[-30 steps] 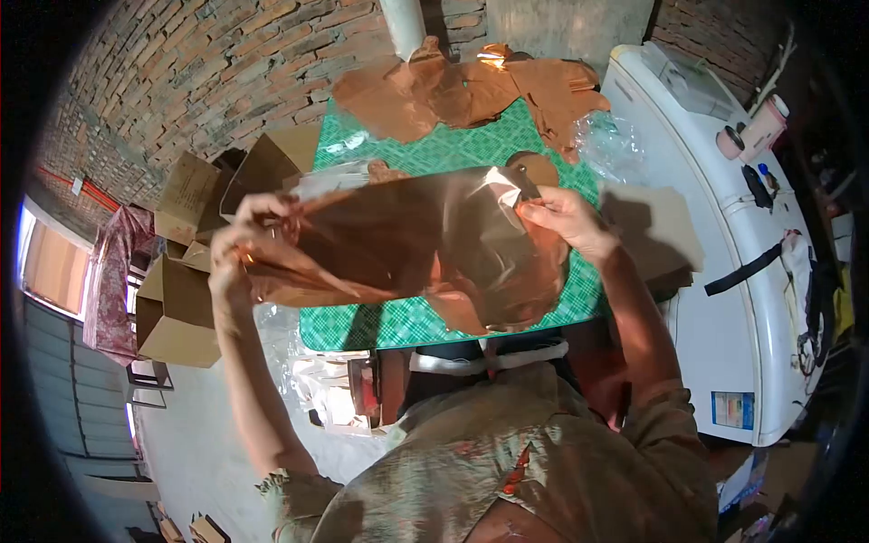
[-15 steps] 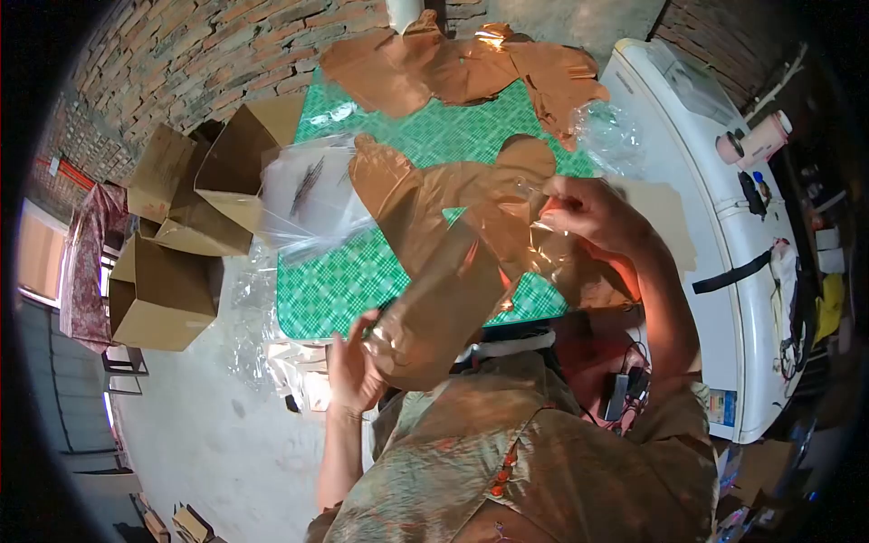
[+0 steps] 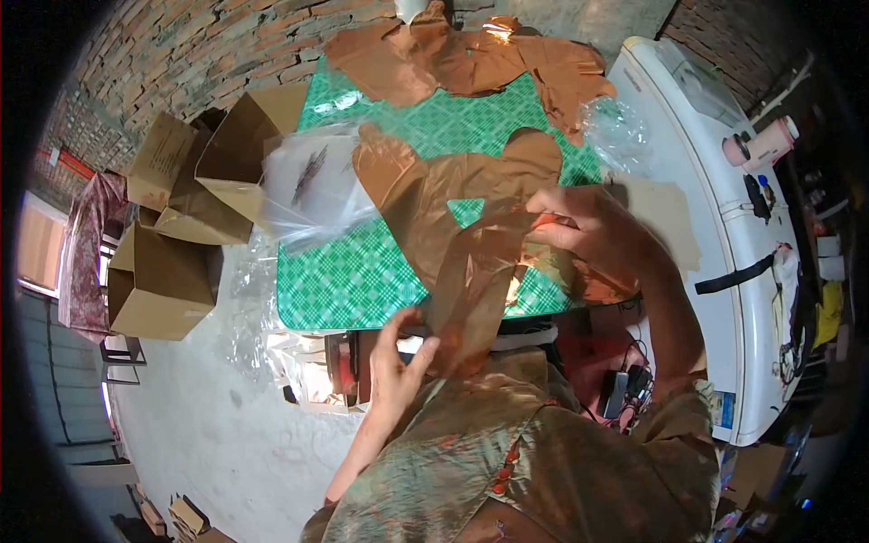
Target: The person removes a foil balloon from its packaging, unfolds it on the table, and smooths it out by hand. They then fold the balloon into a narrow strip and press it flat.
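A flat copper-coloured foil sheet (image 3: 471, 176), with rounded lobes like an uninflated foil balloon, lies across the near part of the table. My right hand (image 3: 584, 222) is closed on its right side, pinching the foil between thumb and fingers. A long lobe of the foil hangs over the table's front edge toward my lap. Beside that lobe is my left hand (image 3: 398, 371), thumb and fingers apart, with nothing visibly held. Similar copper foil pieces (image 3: 398, 68) are spread at the table's far end.
The table has a green checked cover (image 3: 339, 281). Clear plastic bags (image 3: 317, 185) lie on its left, with crumpled clear plastic (image 3: 615, 131) on the right. Open cardboard boxes (image 3: 167, 285) stand at left. A white chest freezer (image 3: 724, 271) flanks the right side.
My left hand has moved right and its fingers have come off the hanging foil lobe. That lobe has swung right and hangs narrower. My right hand has shifted slightly left and down, still pinching foil.
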Tool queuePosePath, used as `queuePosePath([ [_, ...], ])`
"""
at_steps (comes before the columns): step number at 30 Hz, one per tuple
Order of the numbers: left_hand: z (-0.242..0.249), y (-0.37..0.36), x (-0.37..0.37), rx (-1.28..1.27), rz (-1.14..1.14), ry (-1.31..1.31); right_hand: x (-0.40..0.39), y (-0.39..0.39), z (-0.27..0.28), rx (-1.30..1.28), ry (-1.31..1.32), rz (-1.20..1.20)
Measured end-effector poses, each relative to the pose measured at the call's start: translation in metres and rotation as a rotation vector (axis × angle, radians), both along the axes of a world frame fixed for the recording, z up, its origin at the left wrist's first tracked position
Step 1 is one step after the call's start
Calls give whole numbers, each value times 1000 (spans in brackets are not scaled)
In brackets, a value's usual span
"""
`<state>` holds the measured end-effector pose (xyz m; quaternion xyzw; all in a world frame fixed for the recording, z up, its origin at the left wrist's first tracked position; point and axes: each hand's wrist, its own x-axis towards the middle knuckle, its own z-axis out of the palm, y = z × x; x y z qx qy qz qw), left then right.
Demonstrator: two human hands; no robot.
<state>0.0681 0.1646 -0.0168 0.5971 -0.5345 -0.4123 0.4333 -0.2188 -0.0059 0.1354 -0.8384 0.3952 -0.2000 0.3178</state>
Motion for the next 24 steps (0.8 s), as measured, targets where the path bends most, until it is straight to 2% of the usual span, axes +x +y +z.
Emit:
queuePosePath([
  [1, 8, -11, 0, -176, 31, -220, 1, -1, 3, -64, 39, 48],
  [3, 38, -38, -4, -296, 36, -227, 5, -3, 4, -147, 80, 125],
  [7, 66, -87, -17, -478, -57, -333, 13, -7, -1, -322, 37, 258],
  [10, 81, -103, -38, -443, -143, -269, 15, -10, -2, -399, 20, 321],
  [14, 84, -108, -55, -371, -77, -159, 13, -12, -2, -344, 50, 310],
  [15, 78, -112, -57, -461, -18, -201, 12, -12, -4, -378, 41, 314],
  [17, 76, -113, -61, -429, -9, -121, 11, -15, -9, -446, 18, 324],
  [20, 71, -116, -64, -432, 5, -85, 14, -7, 0, -172, 21, 189],
  [23, 68, -118, -68, -441, 2, -67, 18, -10, -2, -277, 47, 178],
  [24, 68, -119, -69, -443, 0, -57, 18, -11, -5, -384, 53, 186],
])
